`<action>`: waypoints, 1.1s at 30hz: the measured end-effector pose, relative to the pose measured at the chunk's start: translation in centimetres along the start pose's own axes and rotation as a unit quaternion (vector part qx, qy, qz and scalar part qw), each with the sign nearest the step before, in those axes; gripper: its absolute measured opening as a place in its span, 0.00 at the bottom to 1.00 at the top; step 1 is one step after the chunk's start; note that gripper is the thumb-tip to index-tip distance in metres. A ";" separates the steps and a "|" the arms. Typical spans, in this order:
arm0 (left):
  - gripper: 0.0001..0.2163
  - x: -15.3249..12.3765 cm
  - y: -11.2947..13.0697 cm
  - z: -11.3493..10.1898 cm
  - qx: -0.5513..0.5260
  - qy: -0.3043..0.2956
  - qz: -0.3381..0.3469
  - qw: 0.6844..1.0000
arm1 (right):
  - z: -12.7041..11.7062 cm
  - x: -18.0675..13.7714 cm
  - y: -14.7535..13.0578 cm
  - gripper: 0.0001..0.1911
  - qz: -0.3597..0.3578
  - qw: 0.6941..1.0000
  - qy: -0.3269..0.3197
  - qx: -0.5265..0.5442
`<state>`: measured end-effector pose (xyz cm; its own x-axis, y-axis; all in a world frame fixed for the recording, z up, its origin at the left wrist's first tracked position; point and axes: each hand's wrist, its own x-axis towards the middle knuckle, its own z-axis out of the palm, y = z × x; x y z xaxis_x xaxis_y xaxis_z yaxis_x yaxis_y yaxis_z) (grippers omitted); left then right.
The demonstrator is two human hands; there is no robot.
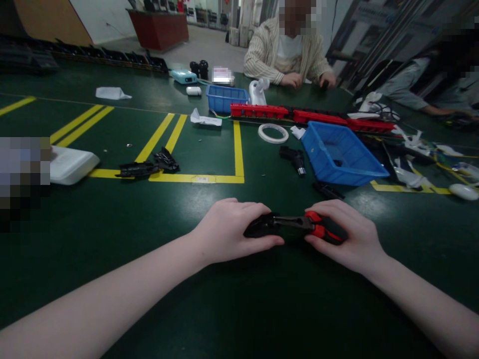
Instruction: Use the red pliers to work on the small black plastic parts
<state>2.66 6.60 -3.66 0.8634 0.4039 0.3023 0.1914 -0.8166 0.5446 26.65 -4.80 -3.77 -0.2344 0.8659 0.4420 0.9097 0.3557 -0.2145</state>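
My right hand [350, 237] is closed around the red and black handles of a pair of long-nose pliers [295, 222]. The jaws point left and reach a black plastic part [258, 225], which my left hand [230, 232] grips between thumb and fingers. Whether the jaws bite on that part or only touch it, I cannot tell. Both hands are just above the dark green table, near the middle of the head view. Beyond my right hand lies a small black piece [327, 190], and farther off a black torch-like tool [294, 158].
A blue bin [342, 174] stands ahead on the right, with a tape roll [273, 133] beside it. Red strips [318, 117] and a smaller blue basket [227, 99] are farther back. Black parts [149, 167] lie left on yellow tape lines. A person [286, 50] sits opposite.
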 end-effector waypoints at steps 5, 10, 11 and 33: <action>0.18 0.2 0.2 -0.4 -0.030 -0.043 -0.049 0.997 | 0.1 0.0 0.3 0.17 -0.007 1.000 0.016 -0.019; 0.19 0.2 0.2 -0.5 -0.032 -0.057 -0.059 0.996 | -0.1 -0.1 0.1 0.19 -0.019 0.999 0.000 -0.034; 0.19 0.2 0.2 -0.5 -0.031 -0.058 -0.059 0.996 | -0.1 -0.1 0.1 0.19 -0.019 0.999 0.000 -0.035; 0.19 0.1 0.1 -0.4 -0.016 -0.040 -0.033 0.999 | -0.4 0.3 -0.1 0.16 -0.027 0.999 0.002 -0.043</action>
<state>2.61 6.76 -3.28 0.8845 0.4207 0.2015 0.2348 -0.7747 0.5871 26.58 -4.73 -3.23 -0.2826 0.8444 0.4551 0.9220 0.3700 -0.1142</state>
